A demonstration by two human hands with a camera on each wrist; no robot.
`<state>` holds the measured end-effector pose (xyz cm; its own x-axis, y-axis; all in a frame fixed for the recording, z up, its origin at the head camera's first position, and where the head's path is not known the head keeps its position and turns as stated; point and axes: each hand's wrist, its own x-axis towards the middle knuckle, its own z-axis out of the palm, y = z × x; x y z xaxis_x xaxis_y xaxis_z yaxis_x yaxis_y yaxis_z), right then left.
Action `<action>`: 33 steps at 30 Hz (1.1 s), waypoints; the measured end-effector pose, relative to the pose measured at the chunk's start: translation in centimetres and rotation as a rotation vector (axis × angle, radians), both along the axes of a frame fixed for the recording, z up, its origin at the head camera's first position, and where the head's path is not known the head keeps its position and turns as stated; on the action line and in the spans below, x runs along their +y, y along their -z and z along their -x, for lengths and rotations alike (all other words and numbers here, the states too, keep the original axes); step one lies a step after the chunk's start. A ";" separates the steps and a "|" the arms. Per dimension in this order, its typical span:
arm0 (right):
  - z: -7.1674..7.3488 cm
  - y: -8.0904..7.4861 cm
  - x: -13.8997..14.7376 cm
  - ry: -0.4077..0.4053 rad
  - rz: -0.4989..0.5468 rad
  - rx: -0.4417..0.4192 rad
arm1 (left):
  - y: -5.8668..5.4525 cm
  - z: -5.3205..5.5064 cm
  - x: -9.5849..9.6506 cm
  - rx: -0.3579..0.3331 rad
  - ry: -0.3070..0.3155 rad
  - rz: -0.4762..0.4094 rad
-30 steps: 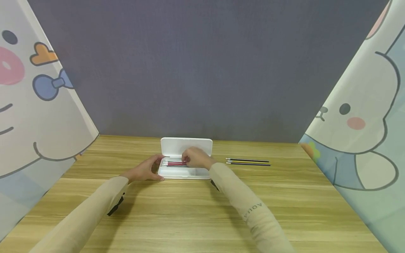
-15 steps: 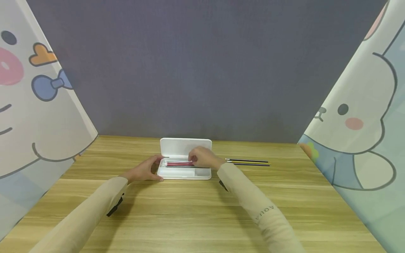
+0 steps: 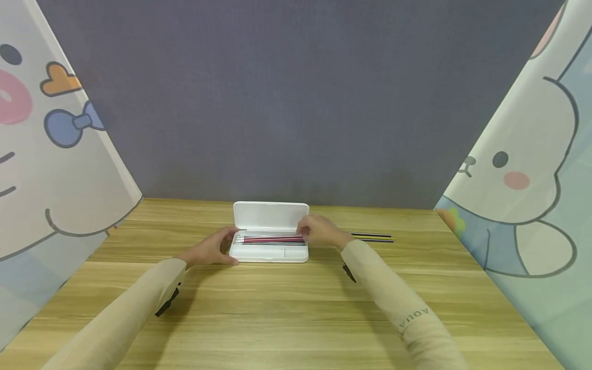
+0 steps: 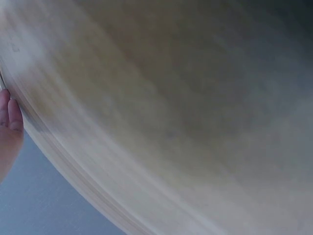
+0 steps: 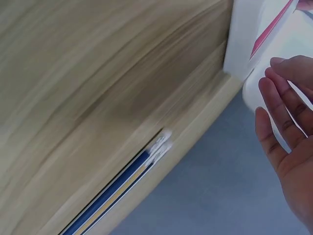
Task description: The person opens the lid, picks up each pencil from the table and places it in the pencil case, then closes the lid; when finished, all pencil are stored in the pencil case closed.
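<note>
White pencil case [image 3: 259, 260] lies open on the wood-grain tabletop [image 3: 268, 313], lid [image 3: 270, 216] standing up along the back edge. Rear section holds several pencils laid lengthwise: red pencils [image 3: 270, 239], with a dark pencil [image 3: 273, 244] at their front side. White ends [image 3: 240, 239] point left. Front section: a small divider [image 3: 284, 252] towards the right.

Left hand [image 3: 210, 251]: thumb and fingers spread around the case's left end, thumb at the front corner, fingers at the rear corner. Left wrist view catches only part of it, at the frame's edge.

Right hand [image 3: 324, 231]: over the right end of the case, near the pencils' right ends. Right wrist view shows the fingers loosely bent and apart, thumb near the index fingertip. Contact with pencils: cannot tell.

Three loose pencils [image 3: 376, 238], dark, yellow and blue, lie side by side on the tabletop, right of the case, partly hidden by the right hand in the head view.

Surroundings: beige sleeves [image 3: 122, 308] on both arms; grey backdrop [image 3: 296, 103] behind; cartoon-printed panels [image 3: 522, 216] on both sides.
</note>
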<state>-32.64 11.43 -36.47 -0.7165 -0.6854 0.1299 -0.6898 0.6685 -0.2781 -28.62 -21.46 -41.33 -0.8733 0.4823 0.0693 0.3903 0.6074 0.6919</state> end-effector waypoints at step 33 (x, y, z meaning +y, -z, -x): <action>0.0 1.4 10.8 0.115 -0.003 0.013 | 0.1 0.0 -0.1 0.016 -0.002 0.009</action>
<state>-32.61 22.25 -37.84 -0.7888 -0.5988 0.1383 -0.6119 0.7443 -0.2674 -28.59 -21.54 -41.44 -0.8732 0.4809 0.0789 0.3998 0.6144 0.6802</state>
